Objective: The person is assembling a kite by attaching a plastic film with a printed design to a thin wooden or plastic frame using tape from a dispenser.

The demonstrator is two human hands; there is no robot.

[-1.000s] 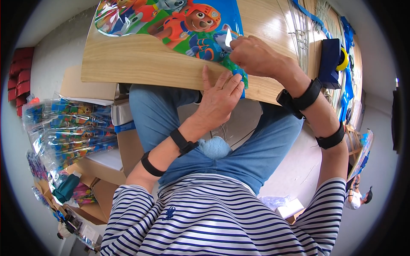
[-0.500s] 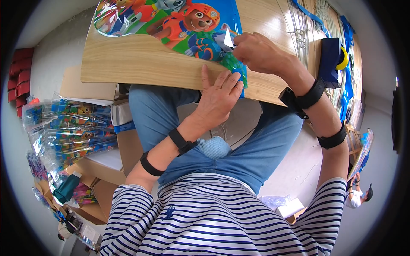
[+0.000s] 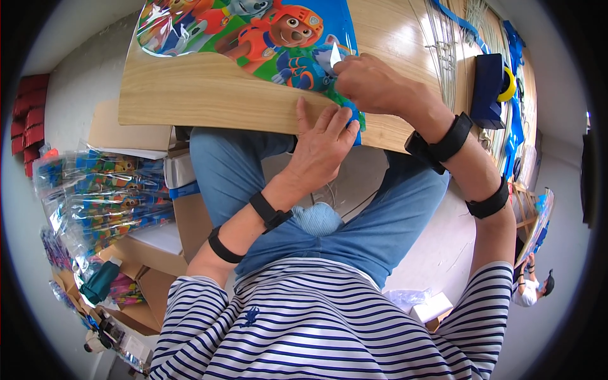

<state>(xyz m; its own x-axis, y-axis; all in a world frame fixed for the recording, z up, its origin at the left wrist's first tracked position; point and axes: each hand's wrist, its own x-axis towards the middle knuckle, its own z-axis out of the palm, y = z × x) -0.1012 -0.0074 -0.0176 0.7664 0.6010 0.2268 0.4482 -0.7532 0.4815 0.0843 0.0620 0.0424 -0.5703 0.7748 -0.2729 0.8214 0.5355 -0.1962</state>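
A shiny plastic sheet [image 3: 259, 44] printed with colourful cartoon dogs lies on the wooden table [image 3: 202, 92]. My left hand [image 3: 322, 142] rests at the table's near edge, fingers stretched over the sheet's narrow blue-green lower end, thumb spread apart on the wood. Just above it, my right hand [image 3: 373, 82] is closed in a fist at the sheet's right edge. Its curled fingers hide what they grip. A bright white pointed patch shows beside the knuckles; whether it is glare or an object, I cannot tell.
A navy tape dispenser [image 3: 487, 95] with yellow tape stands at right, near thin pale rods [image 3: 437, 50] and blue ribbon [image 3: 513, 145]. A pale blue twine ball [image 3: 318, 219] sits between my thighs. Printed plastic bags [image 3: 120, 196] lie over cardboard boxes at left. Another person [image 3: 529, 291] is far right.
My right fist has shifted slightly left and down along the sheet. The sheet has slid a little left; my left hand stays nearly in place.
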